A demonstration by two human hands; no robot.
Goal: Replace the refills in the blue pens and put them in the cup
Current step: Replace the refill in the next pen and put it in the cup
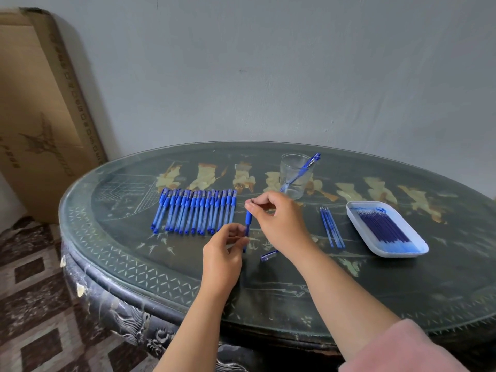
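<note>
Pink sleeve covers the right forearm at the bottom edge. From it the right hand reaches over the counter to meet the left hand. Between them one blue pen stands nearly upright. The left hand pinches its lower barrel with thumb and fingertips, and the right hand pinches its top end, where a small metal tip shows. Held at both ends like this, the pen is probably being twisted at the nose section; whether open or closed I cannot tell. Its cap lies on the counter just beside the right wrist, leaving the tip end free.

Left of the hands a row of blue pens lies side by side, capped, apparently waiting their turn. A few loose refills lie to the right, apart from the white tray with its packed stack of refills, likely to keep used ones from new. The clear cup stands behind the hands with one finished pen leaning in it, so the task looks barely begun. Nothing blocks the way to the cup, though the right forearm lies between the held pen and the tray. A cardboard box leans at the far left.
</note>
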